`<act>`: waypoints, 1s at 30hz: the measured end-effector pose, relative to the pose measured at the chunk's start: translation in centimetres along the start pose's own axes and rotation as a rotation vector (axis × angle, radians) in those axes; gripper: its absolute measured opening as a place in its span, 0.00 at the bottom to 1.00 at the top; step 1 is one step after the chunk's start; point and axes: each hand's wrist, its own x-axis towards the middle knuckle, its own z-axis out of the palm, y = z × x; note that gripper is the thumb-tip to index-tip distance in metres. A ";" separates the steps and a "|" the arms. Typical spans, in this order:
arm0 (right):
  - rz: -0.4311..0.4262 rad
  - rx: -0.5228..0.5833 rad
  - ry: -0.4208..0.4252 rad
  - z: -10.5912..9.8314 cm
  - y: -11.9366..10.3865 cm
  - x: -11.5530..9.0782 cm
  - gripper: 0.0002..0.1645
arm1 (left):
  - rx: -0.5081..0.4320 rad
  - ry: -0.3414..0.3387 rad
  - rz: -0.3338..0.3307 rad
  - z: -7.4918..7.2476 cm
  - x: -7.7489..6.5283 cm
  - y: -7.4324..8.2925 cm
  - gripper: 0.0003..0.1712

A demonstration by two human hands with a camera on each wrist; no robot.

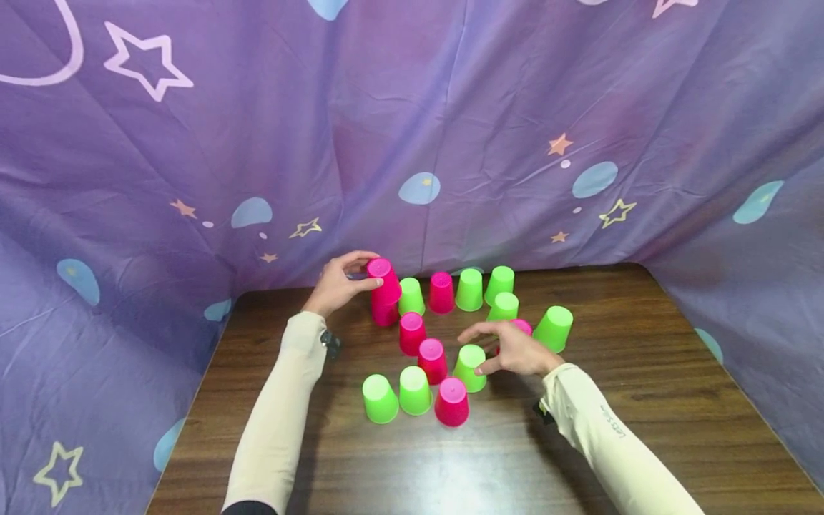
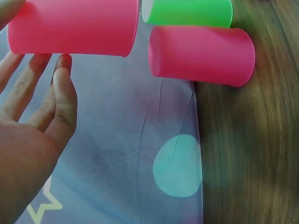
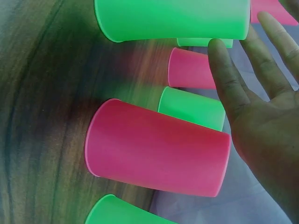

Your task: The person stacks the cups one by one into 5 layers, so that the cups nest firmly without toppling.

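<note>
**Pink cup (image 1: 388,287) in the left hand (image 1: 340,283), green cup (image 1: 468,373) beside the right hand (image 1: 518,348)**

The hands are well apart. Left of centre in the head view, the left hand grips the pink cup, mouth down, with thumb and fingers. It is directly above the lower pink cup (image 1: 385,317); at the top of the left wrist view a slim gap shows between the 2.

Right of centre, the right hand reaches around the green cup, fingers spread and mostly straight, thumb in front. Whether any fingertip touches that cup, I cannot tell. Another pink cup (image 3: 159,147) stands close by this hand, in the middle of the right wrist view; the head view shows it partly hidden.

In all, 15 cups are visible, 7 pink and 8 green, every 1 mouth down. Toward the lower centre stand 2 green cups (image 1: 415,392) and a front pink cup (image 1: 452,404); at the right end is a lone green cup (image 1: 555,329).

All but the held cup stand on the brown table (image 1: 644,400), before a purple cloth (image 1: 360,143) with stars.
</note>
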 end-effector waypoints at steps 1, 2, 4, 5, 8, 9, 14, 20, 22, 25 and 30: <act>0.000 -0.006 0.002 0.1 0.0 0.0 0.35 | 0.000 0.009 -0.010 0.1 0.1 0.0 0.29; 0.000 -0.012 0.004 0.1 0.1 -0.1 0.35 | 0.002 0.018 -0.015 0.3 0.2 0.0 0.29; 0.001 -0.020 0.010 0.2 0.2 -0.2 0.34 | -0.002 0.033 -0.020 0.6 0.4 -0.2 0.29; 0.007 -0.021 0.013 0.3 0.2 -0.2 0.33 | -0.006 0.042 -0.021 0.7 0.4 -0.3 0.29; 0.021 -0.018 0.020 0.6 0.2 -0.3 0.33 | -0.014 0.055 -0.022 1.1 0.6 -0.6 0.29; 0.023 -0.016 0.022 0.6 0.2 -0.3 0.33 | -0.014 0.060 -0.024 1.2 0.7 -0.6 0.29; 0.035 -0.008 0.035 0.9 0.2 -0.3 0.33 | -0.008 0.070 -0.030 1.5 1.1 -0.9 0.29; 0.025 -0.012 0.053 0.9 0.3 -0.4 0.33 | 0.005 0.075 -0.029 1.8 1.4 -0.8 0.29; 0.019 -0.018 0.056 1.0 0.4 -0.4 0.32 | 0.013 0.071 -0.040 1.9 1.4 -0.9 0.29; 0.015 -0.029 0.062 1.1 0.4 -0.3 0.31 | 0.026 0.068 -0.057 2.0 1.4 -0.9 0.29; 0.020 -0.054 0.076 1.3 0.6 -0.2 0.30 | 0.033 0.070 -0.062 2.1 1.6 -0.9 0.29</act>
